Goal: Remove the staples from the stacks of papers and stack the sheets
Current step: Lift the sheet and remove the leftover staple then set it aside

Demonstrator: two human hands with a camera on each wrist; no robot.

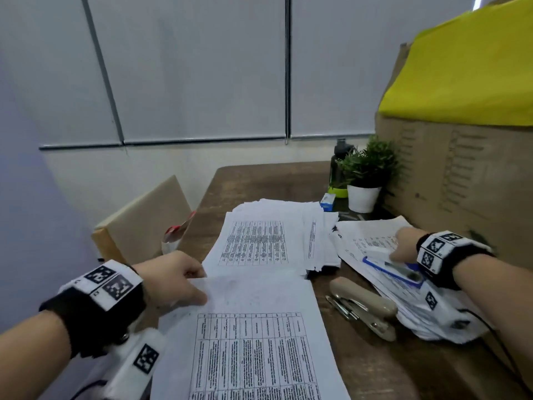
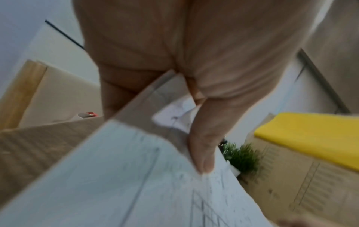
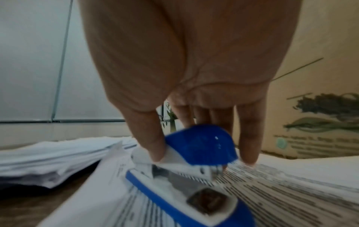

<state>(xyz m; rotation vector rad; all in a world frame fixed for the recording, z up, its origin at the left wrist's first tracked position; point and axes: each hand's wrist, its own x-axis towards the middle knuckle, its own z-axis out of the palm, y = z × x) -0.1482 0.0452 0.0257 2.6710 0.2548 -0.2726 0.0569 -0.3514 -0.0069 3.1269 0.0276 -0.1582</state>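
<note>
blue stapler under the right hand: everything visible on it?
The blue stapler looks plastic: a blue base, a white upper arm with a blue rear cap, and a metal plate at the near end of the base. It lies open on the right paper pile. The right hand pinches its raised arm with thumb and fingers.

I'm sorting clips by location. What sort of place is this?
Probably an office or study room: a wooden desk with printed paper stacks, a beige stapler, and roller blinds behind.
</note>
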